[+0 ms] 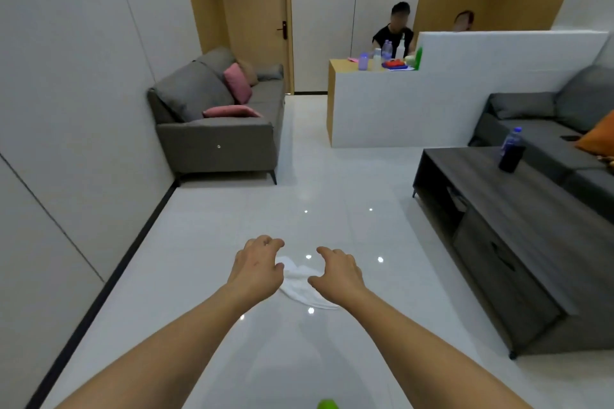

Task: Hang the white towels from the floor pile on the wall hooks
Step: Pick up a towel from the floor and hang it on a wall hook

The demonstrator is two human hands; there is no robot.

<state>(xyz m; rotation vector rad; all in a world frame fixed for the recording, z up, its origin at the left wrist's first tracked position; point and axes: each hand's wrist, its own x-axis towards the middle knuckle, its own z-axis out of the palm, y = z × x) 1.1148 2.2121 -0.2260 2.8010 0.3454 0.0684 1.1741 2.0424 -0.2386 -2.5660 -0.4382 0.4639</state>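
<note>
One towel (300, 282), two hands (257, 264) (335, 271), two sofas (216, 116) (548, 139), two pink pillows (237, 83) (231, 111), two people (393, 31) (463, 20).

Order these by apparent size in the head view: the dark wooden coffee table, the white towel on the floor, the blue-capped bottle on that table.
1. Dark wooden coffee table, largest.
2. White towel, partly hidden by both hands.
3. Blue-capped bottle, smallest, but farther away, so ranks 2 and 3 are unsure.

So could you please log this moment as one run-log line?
stage: reaching | left hand: open, over towel | right hand: open, over towel | towel: on floor
</note>
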